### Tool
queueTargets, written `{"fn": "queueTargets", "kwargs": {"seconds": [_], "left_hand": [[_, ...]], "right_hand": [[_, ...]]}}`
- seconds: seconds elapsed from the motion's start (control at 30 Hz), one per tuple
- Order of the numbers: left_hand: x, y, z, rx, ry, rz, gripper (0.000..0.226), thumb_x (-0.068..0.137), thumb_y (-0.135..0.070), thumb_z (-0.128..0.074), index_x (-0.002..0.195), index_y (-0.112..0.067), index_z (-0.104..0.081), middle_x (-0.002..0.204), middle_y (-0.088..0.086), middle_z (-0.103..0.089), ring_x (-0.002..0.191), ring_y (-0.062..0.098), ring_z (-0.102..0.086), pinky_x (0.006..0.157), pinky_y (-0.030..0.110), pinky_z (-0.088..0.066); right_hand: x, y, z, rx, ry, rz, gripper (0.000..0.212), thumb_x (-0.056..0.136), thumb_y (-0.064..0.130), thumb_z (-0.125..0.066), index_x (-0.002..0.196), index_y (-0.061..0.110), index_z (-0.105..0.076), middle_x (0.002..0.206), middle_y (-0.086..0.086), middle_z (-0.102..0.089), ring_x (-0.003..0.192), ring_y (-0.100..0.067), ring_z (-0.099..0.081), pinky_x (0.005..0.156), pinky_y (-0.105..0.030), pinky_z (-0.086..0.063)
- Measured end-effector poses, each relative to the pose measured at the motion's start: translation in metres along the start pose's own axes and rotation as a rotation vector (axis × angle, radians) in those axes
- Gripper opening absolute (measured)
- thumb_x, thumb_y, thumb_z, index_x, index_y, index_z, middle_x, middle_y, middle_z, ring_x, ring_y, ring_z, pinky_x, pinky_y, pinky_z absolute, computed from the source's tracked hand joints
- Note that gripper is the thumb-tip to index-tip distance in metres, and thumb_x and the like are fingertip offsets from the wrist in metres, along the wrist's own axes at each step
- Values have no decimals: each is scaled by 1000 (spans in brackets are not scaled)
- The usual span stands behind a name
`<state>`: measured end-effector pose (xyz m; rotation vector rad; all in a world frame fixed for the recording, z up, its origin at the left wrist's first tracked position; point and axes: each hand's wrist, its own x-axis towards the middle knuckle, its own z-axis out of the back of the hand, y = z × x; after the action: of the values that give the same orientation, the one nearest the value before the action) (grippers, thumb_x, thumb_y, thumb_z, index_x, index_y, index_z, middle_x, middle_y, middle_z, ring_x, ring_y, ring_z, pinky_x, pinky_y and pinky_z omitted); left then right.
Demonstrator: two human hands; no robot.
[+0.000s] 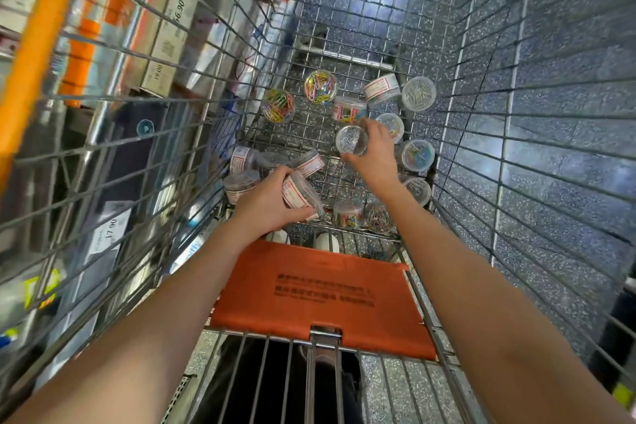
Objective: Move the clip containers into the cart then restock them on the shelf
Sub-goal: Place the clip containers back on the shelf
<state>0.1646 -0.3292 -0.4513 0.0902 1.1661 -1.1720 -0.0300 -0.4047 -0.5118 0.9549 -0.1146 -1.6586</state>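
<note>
Each hand, left [266, 205] and right [373, 151], grips one tub [298, 194], probably light, stiff and slippery, around its side.

Both hands gripping containers [351, 139], cart [481, 113]

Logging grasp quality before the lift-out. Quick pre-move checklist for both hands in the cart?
1. Left hand holds a container: ok, fingers wrap a labelled clear tub.
2. Right hand holds a container: ok, pinching a clear round tub by its rim.
3. Lids on held tubs: cannot tell, blurred.
4. Lift path up: ok, the cart is open above both hands.
5. Remaining stock: not ok, many tubs lie on the cart floor, e.g. a coloured-clip tub.
</note>
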Motion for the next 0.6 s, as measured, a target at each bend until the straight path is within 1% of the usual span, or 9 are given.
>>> {"fn": "queueTargets", "kwargs": {"seconds": [0.07, 0.17, 0.27, 0.37, 0.43, 0.5, 0.6], "left_hand": [[-1, 0, 1, -18, -8, -3, 72, 64, -53, -77, 121, -27, -42, 108, -9, -62, 95, 14, -60, 80, 40, -51], [-3, -2, 3, -37, -10, 10, 71, 66, -50, -78, 122, -27, -42, 103, -11, -60, 93, 13, -59, 79, 36, -51], [-4, -5, 4, -66, -14, 11, 72, 66, -48, -79, 123, -27, -41, 104, -9, -61, 93, 14, -60, 81, 40, -52], [-5, -5, 5, -67, -16, 7, 74, 66, -48, -78, 126, -25, -41, 109, -7, -62, 96, 14, -60, 83, 40, -51], [-6, -3, 4, -48, -20, 6, 74, 67, -48, -78, 126, -24, -41, 112, -6, -62, 98, 14, -59, 84, 39, -50], [-7, -1, 4, -49, -15, 2, 74, 65, -49, -78, 125, -25, -42, 113, -5, -63, 100, 15, -59, 85, 41, -50], [-10, 4, 5, -62, -5, 5, 75, 64, -50, -78, 124, -25, -42, 113, -4, -63, 100, 16, -60, 86, 43, -50]], "right_hand": [[3, 2, -5, -13, -55, -10, 79, 75, 27, -76, 141, 11, -34, 143, -5, -36, 135, -23, -28, 113, -43, -26], [3, 5, -7, -10, -96, -31, 81, 74, 29, -76, 140, 10, -33, 142, -5, -36, 135, -24, -24, 113, -41, -25], [2, 5, -8, -63, -53, -72, 79, 75, 36, -74, 138, 9, -34, 142, -7, -36, 134, -27, -22, 111, -40, -23], [-4, 5, -10, -153, -9, -83, 74, 79, 40, -70, 137, 10, -35, 142, -8, -37, 135, -28, -21, 109, -41, -27], [-8, 5, -12, -206, -10, -74, 77, 80, 42, -69, 140, 9, -32, 144, -10, -35, 136, -31, -19, 107, -42, -30], [-10, 6, -14, -256, -10, -61, 81, 79, 43, -69, 141, 8, -29, 145, -11, -34, 137, -32, -18, 107, -43, -30], [-9, 8, -15, -252, -49, -54, 76, 80, 40, -69, 139, 10, -33, 141, -10, -39, 134, -32, -23, 105, -43, -33]]}}
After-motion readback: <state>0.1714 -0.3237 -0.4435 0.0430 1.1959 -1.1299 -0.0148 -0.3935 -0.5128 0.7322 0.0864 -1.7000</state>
